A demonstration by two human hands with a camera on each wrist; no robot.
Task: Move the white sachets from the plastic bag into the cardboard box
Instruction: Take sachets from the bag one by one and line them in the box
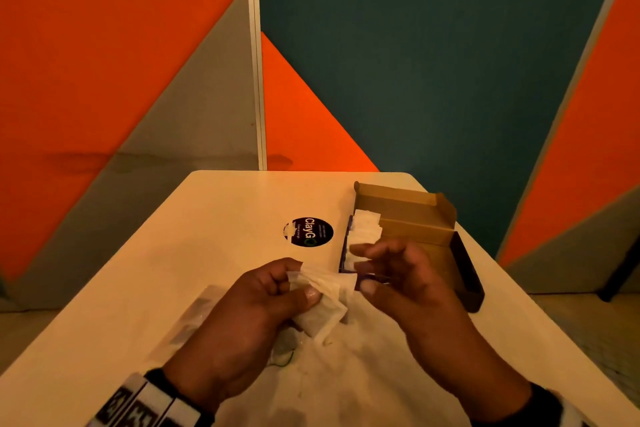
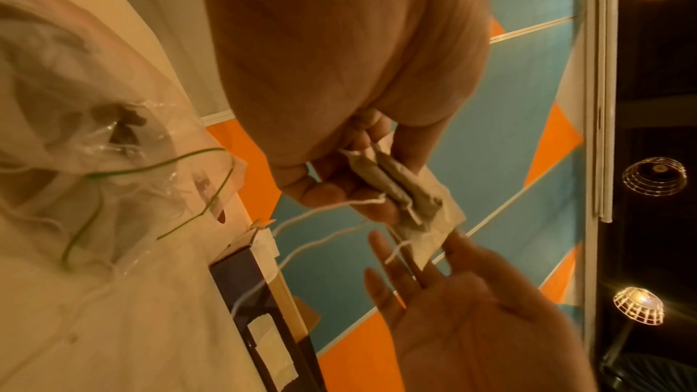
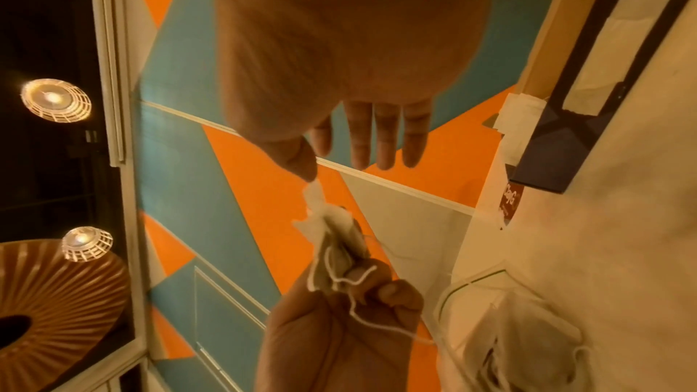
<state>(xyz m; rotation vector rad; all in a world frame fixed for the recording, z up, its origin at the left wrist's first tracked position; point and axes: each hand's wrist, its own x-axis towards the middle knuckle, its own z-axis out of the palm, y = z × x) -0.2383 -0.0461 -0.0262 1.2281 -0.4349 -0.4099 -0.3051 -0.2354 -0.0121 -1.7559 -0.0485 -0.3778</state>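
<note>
My left hand grips a small bunch of white sachets with strings, held above the table in front of the box. In the left wrist view the sachets stick out past the fingers. My right hand hovers just right of them, fingers straight and spread, its thumb at the tip of the sachets. The cardboard box stands open at the right with sachets inside. The plastic bag lies crumpled under my hands, more sachets in it.
A round black sticker marks the white table left of the box. The box's dark lid lies open toward the right table edge. Orange, grey and teal wall panels stand close behind the table.
</note>
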